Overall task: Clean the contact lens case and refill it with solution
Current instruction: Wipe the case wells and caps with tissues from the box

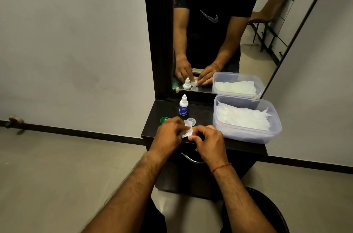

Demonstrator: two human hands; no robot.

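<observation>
The lens case (185, 130) was mostly hidden behind the left hand (169, 133) and right hand (207, 140). The bottle (183, 105) label was too small to read.

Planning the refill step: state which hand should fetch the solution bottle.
Left, probably. The solution bottle stands just beyond the left hand; the right hand sits farther over, pinching the tissue.

A plain room in a home is shown, set up as a dressing corner. A tall dark-framed mirror (219, 28) is fixed at twelve o'clock above a small dark vanity tabletop (202, 110). Bare pale walls, a dark skirting board (76, 133) and a reflected brown chair (273, 5) are seen.
</observation>
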